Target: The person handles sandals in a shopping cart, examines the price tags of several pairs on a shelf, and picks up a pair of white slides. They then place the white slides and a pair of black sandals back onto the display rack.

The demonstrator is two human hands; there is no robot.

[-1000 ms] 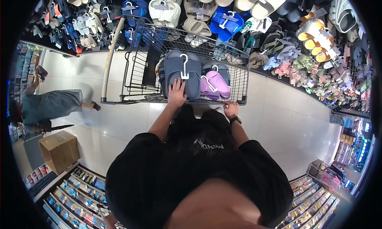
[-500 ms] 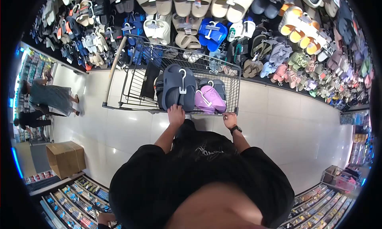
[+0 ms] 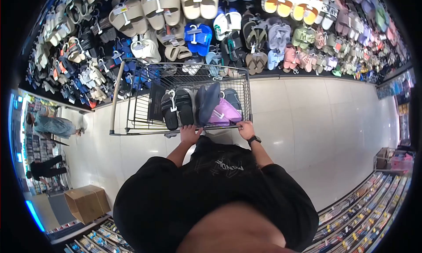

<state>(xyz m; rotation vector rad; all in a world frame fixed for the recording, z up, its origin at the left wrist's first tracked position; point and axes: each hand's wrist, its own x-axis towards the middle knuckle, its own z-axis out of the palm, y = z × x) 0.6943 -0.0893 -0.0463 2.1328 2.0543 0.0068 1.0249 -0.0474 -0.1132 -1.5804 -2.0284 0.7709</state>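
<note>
A metal shopping cart (image 3: 132,132) stands crosswise in front of me. My left hand (image 3: 190,134) lies at its near rim, fingers curled over the edge just below the black slides (image 3: 186,110). My right hand (image 3: 246,130), with a dark watch on the wrist, is closed on the rim near the cart's right corner. Inside, a navy pair of slides (image 3: 208,102) stands tipped on its side, between the black slides and a purple pair (image 3: 227,112). Another dark grey-blue pair (image 3: 233,100) sits behind the purple one.
Beyond the cart rises a wall of hanging slippers (image 3: 279,37). Pale tiled floor (image 3: 307,116) runs along the aisle. A cardboard box (image 3: 87,203) stands at lower left, near two people (image 3: 55,125) farther off. Shelves of small packaged goods (image 3: 365,213) are behind me.
My left hand has come off the navy slides onto the rim. Those slides have tipped onto their side, uncovering the black pair. The cart appears farther left in view.
</note>
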